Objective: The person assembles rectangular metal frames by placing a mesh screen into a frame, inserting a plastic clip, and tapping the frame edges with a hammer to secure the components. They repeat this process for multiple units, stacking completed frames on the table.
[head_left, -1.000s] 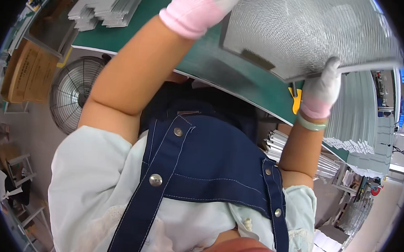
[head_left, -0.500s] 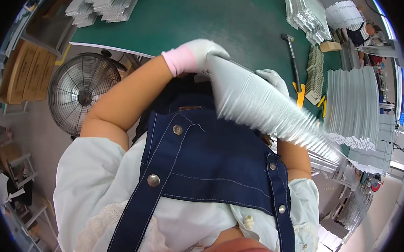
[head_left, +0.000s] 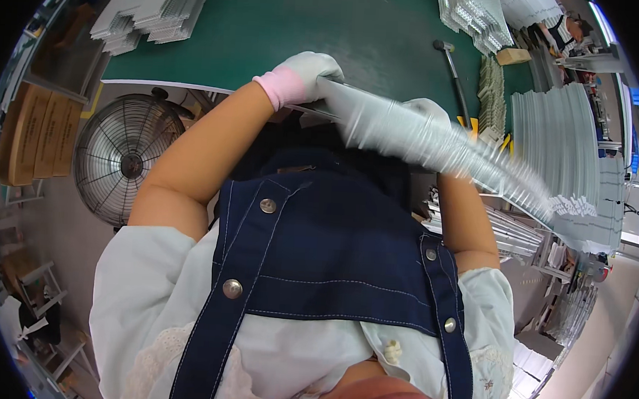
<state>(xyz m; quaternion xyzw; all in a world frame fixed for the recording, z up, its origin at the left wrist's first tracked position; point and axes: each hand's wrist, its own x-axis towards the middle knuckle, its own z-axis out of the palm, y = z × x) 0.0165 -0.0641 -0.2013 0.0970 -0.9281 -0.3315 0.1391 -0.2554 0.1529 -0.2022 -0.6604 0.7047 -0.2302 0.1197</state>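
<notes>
A long bundle of thin silvery metal sheets (head_left: pixel 409 135) slants across the table's near edge, down to the right, smeared by motion. My left hand (head_left: pixel 313 74), in a white glove with a pink cuff, is closed around the bundle's left end. At the far side of the same bundle, my right hand (head_left: pixel 429 109) grips it in a white glove; the sheets hide most of its fingers. A black-handled hammer (head_left: pixel 452 73) lies on the green table beyond my right hand. Yellow-handled tools (head_left: pixel 473 127) show partly behind the bundle.
The green table (head_left: pixel 307 18) carries stacked metal sheets (head_left: pixel 156 7) at far left and another stack (head_left: pixel 477 20) at far right. A tall stack (head_left: pixel 553 147) stands right. Near it are a wooden block (head_left: pixel 513 56) and a row of small parts (head_left: pixel 492 100). A floor fan (head_left: pixel 130 162) stands left.
The bundle has swung upward and flattened, its lower edge lifting off my apron. Both hands stay on it, with the left slightly farther left. The whole view has shifted a little.
</notes>
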